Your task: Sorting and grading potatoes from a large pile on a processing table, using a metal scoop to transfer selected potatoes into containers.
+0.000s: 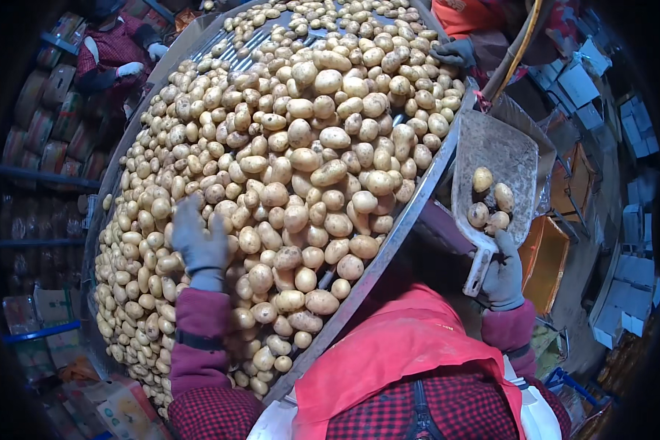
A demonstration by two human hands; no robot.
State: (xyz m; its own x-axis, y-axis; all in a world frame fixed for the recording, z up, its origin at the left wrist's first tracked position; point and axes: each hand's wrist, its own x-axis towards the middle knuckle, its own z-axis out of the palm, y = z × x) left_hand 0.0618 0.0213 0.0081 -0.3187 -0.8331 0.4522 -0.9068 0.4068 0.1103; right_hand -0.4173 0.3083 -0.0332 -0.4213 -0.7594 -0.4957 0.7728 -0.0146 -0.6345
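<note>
A large heap of potatoes [301, 176] covers the sloping metal sorting table. My left hand [200, 238], in a grey glove, reaches over the near left part of the heap. Its fingers are apart and slightly blurred, touching or just above the potatoes, with nothing held. At the right, beyond the table's metal edge, my right hand [503, 277], also gloved in grey, is closed round the handle of a dirty white plastic scoop [502, 143]. Several potatoes [498, 196] lie in the scoop's near end, by the handle.
The table's metal rim [411, 216] runs diagonally between my body and the heap. Metal rollers [246, 45] show at the far end. A co-worker's gloved hand [455, 53] rests at the far right edge; another person [117, 55] stands far left. Cardboard boxes [546, 257] stand at right.
</note>
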